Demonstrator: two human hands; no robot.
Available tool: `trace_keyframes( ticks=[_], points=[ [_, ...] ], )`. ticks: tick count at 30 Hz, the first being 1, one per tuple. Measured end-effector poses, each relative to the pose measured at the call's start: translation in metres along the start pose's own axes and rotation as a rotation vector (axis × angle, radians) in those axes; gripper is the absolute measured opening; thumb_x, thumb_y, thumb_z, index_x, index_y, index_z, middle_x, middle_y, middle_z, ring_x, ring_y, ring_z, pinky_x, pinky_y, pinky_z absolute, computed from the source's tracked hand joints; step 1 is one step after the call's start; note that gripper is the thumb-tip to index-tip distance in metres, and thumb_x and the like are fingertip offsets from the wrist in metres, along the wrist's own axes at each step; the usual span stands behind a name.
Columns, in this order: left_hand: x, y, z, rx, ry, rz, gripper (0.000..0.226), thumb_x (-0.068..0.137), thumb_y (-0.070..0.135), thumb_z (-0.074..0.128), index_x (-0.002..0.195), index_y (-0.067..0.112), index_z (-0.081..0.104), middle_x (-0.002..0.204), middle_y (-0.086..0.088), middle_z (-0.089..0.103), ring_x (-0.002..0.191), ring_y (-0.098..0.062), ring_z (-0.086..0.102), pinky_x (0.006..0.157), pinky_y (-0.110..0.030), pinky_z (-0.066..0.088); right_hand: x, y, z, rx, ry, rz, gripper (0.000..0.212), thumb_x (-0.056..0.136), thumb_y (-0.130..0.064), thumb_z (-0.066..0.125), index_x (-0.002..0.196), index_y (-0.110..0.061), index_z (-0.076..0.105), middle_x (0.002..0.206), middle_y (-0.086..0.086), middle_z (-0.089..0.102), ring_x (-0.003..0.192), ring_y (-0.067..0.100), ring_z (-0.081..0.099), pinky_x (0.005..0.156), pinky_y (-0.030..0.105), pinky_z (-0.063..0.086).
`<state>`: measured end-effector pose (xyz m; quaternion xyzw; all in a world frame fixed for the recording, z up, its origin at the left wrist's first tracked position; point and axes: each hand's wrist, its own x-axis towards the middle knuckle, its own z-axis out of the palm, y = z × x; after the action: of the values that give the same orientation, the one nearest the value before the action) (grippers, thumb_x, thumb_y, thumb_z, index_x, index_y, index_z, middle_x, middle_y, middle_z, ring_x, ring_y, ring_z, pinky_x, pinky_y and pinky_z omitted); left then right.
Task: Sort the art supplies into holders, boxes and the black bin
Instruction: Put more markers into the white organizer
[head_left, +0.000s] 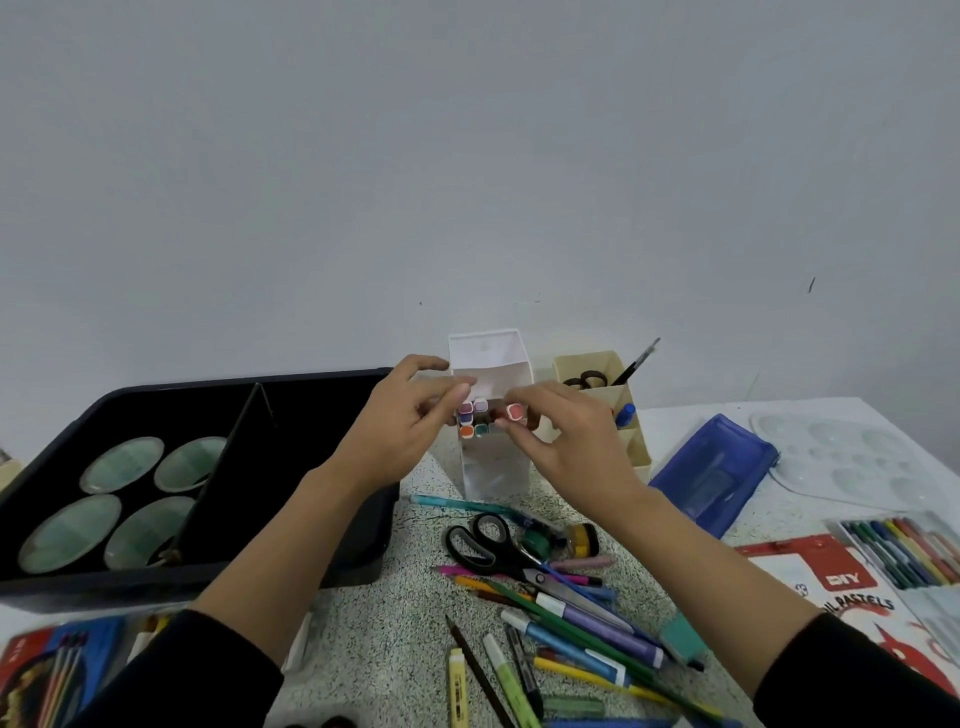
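Few markers are already stood in the white holder, one pink-capped marker is pinched by the right grip, hold of the left grip cannot be told; pens and scissors are left unsorted on the counter.

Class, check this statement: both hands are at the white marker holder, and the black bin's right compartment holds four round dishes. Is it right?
No. The head view shows the four round dishes in the black bin's left compartment, not its right. The left hand and right hand are indeed at the white marker holder.
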<state>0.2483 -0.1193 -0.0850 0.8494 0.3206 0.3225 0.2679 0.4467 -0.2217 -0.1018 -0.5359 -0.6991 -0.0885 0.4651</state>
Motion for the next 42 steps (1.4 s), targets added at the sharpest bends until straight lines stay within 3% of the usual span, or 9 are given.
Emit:
trace_keyframes(
  ticks=[3, 8, 13, 18, 22, 25, 28, 34, 42],
  points=[
    [-0.001, 0.001, 0.001, -0.096, 0.021, 0.0, 0.023, 0.103, 0.031, 0.055, 0.127, 0.03, 0.054, 0.126, 0.0, 0.057, 0.083, -0.012, 0.075, 0.082, -0.034, 0.06, -0.007, -0.001, 0.006, 0.032, 0.017, 0.064, 0.017, 0.086, -0.02, 0.08, 0.099, -0.013, 0.072, 0.084, -0.003, 0.069, 0.069, 0.011, 0.058, 0.061, 0.026, 0.048],
    [0.006, 0.004, 0.005, -0.155, -0.038, -0.11, 0.058, 0.102, 0.041, 0.053, 0.155, 0.035, 0.031, 0.134, 0.005, 0.057, 0.079, -0.012, 0.075, 0.09, -0.035, 0.057, -0.004, -0.003, 0.016, 0.036, -0.019, 0.127, 0.021, 0.085, -0.033, 0.08, 0.096, -0.015, 0.074, 0.08, -0.006, 0.068, 0.068, 0.008, 0.058, 0.062, 0.027, 0.05],
    [0.01, 0.012, 0.006, -0.144, -0.063, -0.147, 0.048, 0.103, 0.036, 0.053, 0.15, 0.032, 0.042, 0.109, 0.034, 0.051, 0.074, -0.007, 0.074, 0.091, -0.035, 0.058, -0.005, -0.006, 0.029, 0.03, -0.037, 0.207, 0.028, 0.082, -0.038, 0.08, 0.1, -0.017, 0.079, 0.087, -0.004, 0.074, 0.078, 0.008, 0.062, 0.071, 0.027, 0.05],
    [0.012, 0.009, 0.005, -0.128, -0.072, -0.166, 0.047, 0.104, 0.036, 0.052, 0.15, 0.035, 0.042, 0.111, 0.022, 0.062, 0.074, -0.005, 0.074, 0.086, -0.028, 0.055, -0.01, -0.002, 0.035, -0.082, -0.098, 0.212, 0.02, 0.094, -0.031, 0.069, 0.104, -0.016, 0.078, 0.093, -0.001, 0.071, 0.09, 0.019, 0.061, 0.076, 0.037, 0.05],
    [0.014, 0.001, 0.005, -0.107, -0.093, -0.167, 0.036, 0.105, 0.036, 0.05, 0.141, 0.038, 0.051, 0.119, 0.004, 0.069, 0.077, -0.007, 0.075, 0.085, -0.034, 0.056, -0.005, -0.001, 0.036, -0.099, -0.174, 0.25, 0.021, 0.095, -0.017, 0.061, 0.108, -0.019, 0.078, 0.103, -0.003, 0.069, 0.09, 0.02, 0.064, 0.072, 0.04, 0.053],
    [0.014, -0.001, 0.007, -0.082, -0.095, -0.16, 0.033, 0.105, 0.037, 0.048, 0.138, 0.038, 0.052, 0.118, 0.002, 0.07, 0.077, -0.008, 0.075, 0.085, -0.038, 0.058, -0.002, -0.007, 0.035, -0.099, -0.214, 0.264, 0.029, 0.09, -0.034, 0.053, 0.102, -0.025, 0.078, 0.096, -0.007, 0.071, 0.085, 0.017, 0.063, 0.07, 0.039, 0.053],
    [0.014, -0.001, 0.008, -0.09, -0.083, -0.154, 0.034, 0.105, 0.038, 0.048, 0.139, 0.037, 0.052, 0.121, 0.005, 0.066, 0.076, -0.009, 0.075, 0.084, -0.037, 0.059, -0.003, -0.013, 0.036, -0.08, -0.171, 0.315, 0.028, 0.086, -0.046, 0.061, 0.1, -0.029, 0.077, 0.096, -0.009, 0.072, 0.087, 0.013, 0.064, 0.071, 0.035, 0.053],
    [0.015, -0.002, 0.007, -0.086, -0.082, -0.158, 0.036, 0.106, 0.037, 0.047, 0.142, 0.036, 0.05, 0.113, 0.011, 0.065, 0.077, -0.009, 0.075, 0.081, -0.028, 0.055, -0.011, -0.01, 0.035, -0.143, -0.042, 0.182, 0.015, 0.095, -0.025, 0.063, 0.103, -0.018, 0.074, 0.099, -0.005, 0.072, 0.08, 0.014, 0.065, 0.064, 0.037, 0.055],
    [0.014, -0.001, 0.008, -0.09, -0.081, -0.164, 0.039, 0.106, 0.037, 0.047, 0.145, 0.036, 0.048, 0.118, 0.007, 0.061, 0.077, -0.009, 0.075, 0.082, -0.027, 0.055, -0.012, -0.006, 0.026, -0.046, -0.083, 0.108, 0.025, 0.089, -0.004, 0.071, 0.113, -0.014, 0.073, 0.105, -0.002, 0.073, 0.094, 0.012, 0.062, 0.08, 0.027, 0.05]
  ],
)
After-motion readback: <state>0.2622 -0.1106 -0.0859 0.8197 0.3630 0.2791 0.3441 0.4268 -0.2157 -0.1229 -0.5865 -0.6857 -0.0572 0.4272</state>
